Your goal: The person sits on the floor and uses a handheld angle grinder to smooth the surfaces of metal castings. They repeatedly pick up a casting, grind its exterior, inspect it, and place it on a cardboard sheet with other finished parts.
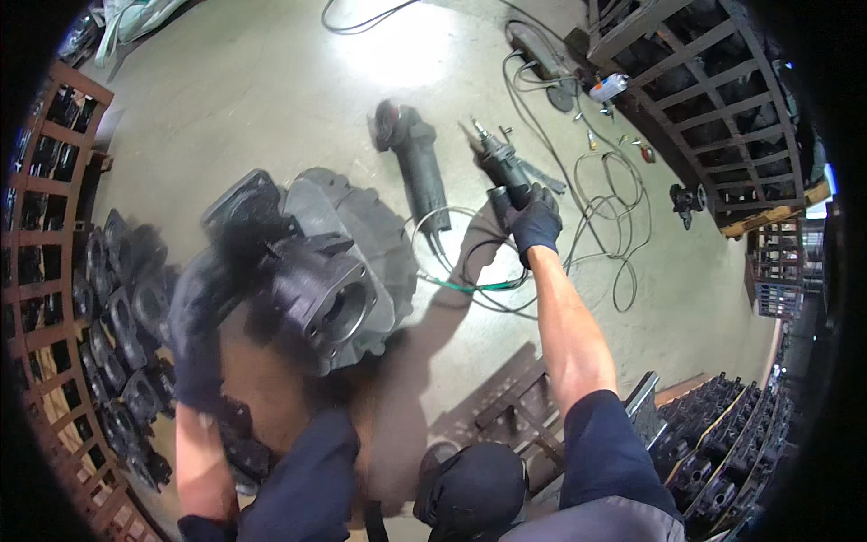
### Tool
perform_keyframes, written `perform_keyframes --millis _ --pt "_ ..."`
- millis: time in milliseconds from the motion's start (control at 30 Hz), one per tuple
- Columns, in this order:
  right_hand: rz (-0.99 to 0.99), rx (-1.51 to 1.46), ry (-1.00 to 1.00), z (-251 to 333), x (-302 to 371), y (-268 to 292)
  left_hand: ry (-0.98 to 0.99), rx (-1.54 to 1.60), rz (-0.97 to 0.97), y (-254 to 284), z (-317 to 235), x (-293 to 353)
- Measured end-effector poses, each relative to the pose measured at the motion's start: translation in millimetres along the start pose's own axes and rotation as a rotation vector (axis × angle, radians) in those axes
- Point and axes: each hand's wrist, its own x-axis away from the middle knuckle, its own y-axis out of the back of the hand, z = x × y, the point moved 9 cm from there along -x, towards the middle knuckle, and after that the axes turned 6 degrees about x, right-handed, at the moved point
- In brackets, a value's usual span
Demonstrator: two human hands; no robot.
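Pale workshop floor [262, 108] fills my feed, a slatted metal crate [43, 240] at 9 o'clock. At 1 o'clock I see the black straight power tool [499, 163], its long axis running from the right hand [535, 219] to a tip aimed at 11 o'clock. That hand, much the nearer, has its fingers curled around the tool's rear end. The left hand [206, 282] blurs beside the dark metal casting [312, 275] at 9 o'clock; I can't tell its opening or whether it grips anything.
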Motion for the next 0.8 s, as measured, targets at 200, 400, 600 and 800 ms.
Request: perform_keyframes --millis 200,400,600,800 --pt "0.215 -0.144 0.046 8 -31 -32 -0.068 -0.056 -0.31 54 -38 25" --pt "0.473 -0.245 -0.175 11 -19 -3 -0.481 -0.64 0.017 -34 -107 69" --pt "0.556 -0.189 -0.112 25 -6 -58 0.039 -0.456 0.758 -132 -7 126" --pt "0.502 0.079 0.308 -24 -7 -67 0.179 -0.453 0.869 -196 68 131"
